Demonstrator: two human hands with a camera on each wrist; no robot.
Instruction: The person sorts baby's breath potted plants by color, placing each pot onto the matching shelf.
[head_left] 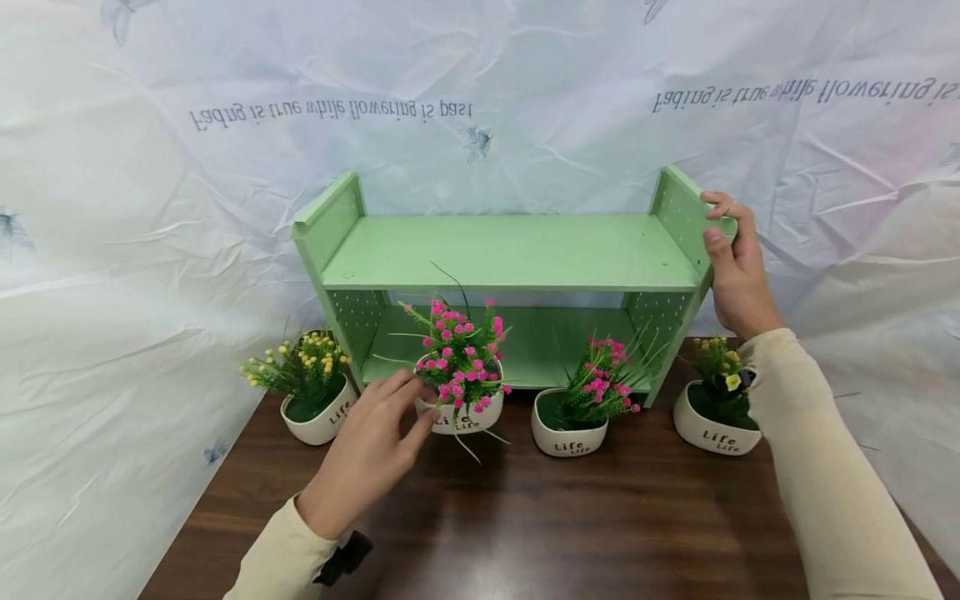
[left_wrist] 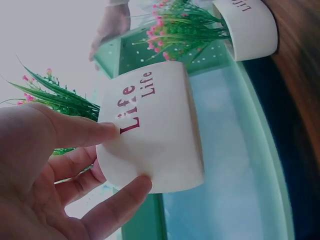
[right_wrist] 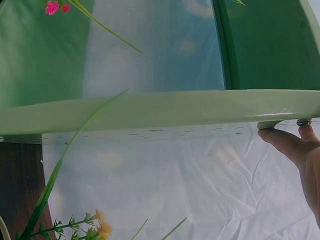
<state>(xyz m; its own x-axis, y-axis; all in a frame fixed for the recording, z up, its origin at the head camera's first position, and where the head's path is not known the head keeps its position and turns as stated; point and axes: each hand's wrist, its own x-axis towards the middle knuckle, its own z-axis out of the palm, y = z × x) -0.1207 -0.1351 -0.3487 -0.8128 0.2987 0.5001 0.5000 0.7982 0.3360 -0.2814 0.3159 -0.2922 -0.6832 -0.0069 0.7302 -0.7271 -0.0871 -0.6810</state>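
Your left hand (head_left: 367, 454) pinches the pink-flower pot (head_left: 459, 417) before the green shelf (head_left: 510, 250); your right hand (head_left: 738, 267) fingers grip the shelf's right panel, apparently steadying it.

Three more white pots stand low in the frame: a yellow-flowered pot (head_left: 318, 417) (far left), a pink-flowered pot (head_left: 568, 432), another yellow-flowered pot (head_left: 712, 427) right.
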